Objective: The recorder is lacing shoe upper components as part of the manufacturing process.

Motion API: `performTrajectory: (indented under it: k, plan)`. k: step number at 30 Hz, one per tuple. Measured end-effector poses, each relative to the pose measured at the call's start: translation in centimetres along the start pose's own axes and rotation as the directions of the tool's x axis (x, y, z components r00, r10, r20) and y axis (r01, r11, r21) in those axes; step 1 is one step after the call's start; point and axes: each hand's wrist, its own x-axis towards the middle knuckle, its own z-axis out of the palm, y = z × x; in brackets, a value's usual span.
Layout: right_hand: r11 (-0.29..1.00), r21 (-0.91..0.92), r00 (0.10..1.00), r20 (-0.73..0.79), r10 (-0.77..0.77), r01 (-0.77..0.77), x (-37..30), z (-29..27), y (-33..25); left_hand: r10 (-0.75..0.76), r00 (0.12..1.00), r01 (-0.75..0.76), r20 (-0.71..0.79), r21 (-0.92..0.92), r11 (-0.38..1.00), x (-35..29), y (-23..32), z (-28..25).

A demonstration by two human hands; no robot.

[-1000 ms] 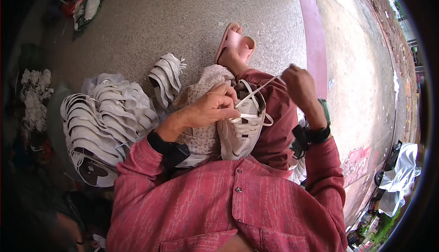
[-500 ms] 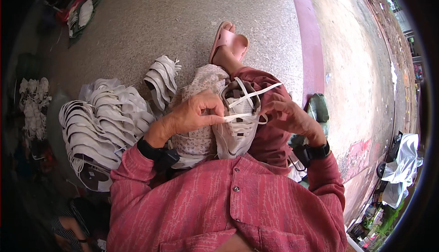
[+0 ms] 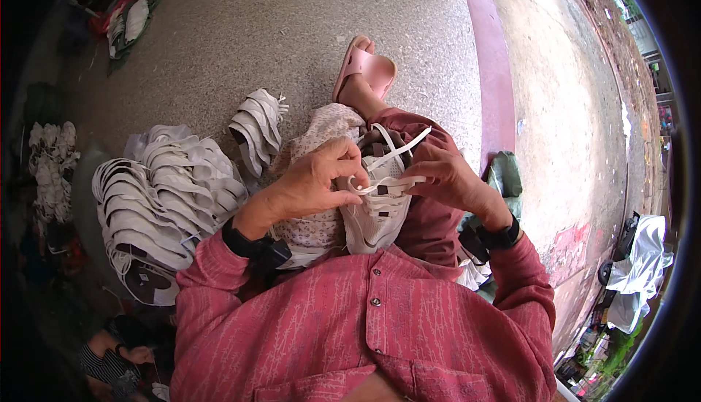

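Note:
A white shoe upper (image 3: 374, 230) with dark patches rests on my lap, its dark-lined opening pointing away from me. Flat white shoelace (image 3: 398, 155) crosses it, one loose end sticking up to the right. My left hand (image 3: 318, 179) is at the left edge of the upper, thumb and forefinger curled round a small loop of the lace. From the right, my right hand (image 3: 456, 181) pinches the lace between thumb and fingers, just over the eyelet rows. A short stretch of lace runs across the upper between both hands.
Stacked white shoe uppers (image 3: 146, 219) lie in a heap at my left, with a smaller stack (image 3: 257, 128) beside my knee. White laces (image 3: 52, 168) hang in a bunch farther left. Another person's arm (image 3: 102, 343) shows at lower left. A dark green bundle (image 3: 505, 174) lies right.
My left hand has shifted from a pinch on the lace to curl its fingers at the upper's left edge. My right hand has moved in to the left, closing on the lace.

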Motion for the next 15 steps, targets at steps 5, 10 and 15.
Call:
performTrajectory:
  k: [5, 10, 15]
  plan:
    - [0.963, -0.187, 0.979, -0.017, -0.202, 0.195, 0.0, 0.2, 1.1, 0.047, 0.999, -0.048, 0.011, 0.169, 0.984, 0.3, -1.1, 0.6]
    - [0.971, -0.143, 0.979, -0.054, -0.199, 0.189, 0.2, 0.1, 1.1, 0.043, 0.999, -0.044, 0.012, 0.172, 0.984, 0.7, -1.5, 0.7]
    - [0.909, -0.274, 0.946, 0.007, -0.325, 0.315, 0.6, 0.3, 1.4, 0.205, 0.977, -0.211, 0.05, 0.306, 0.929, 0.5, -0.9, 1.2]
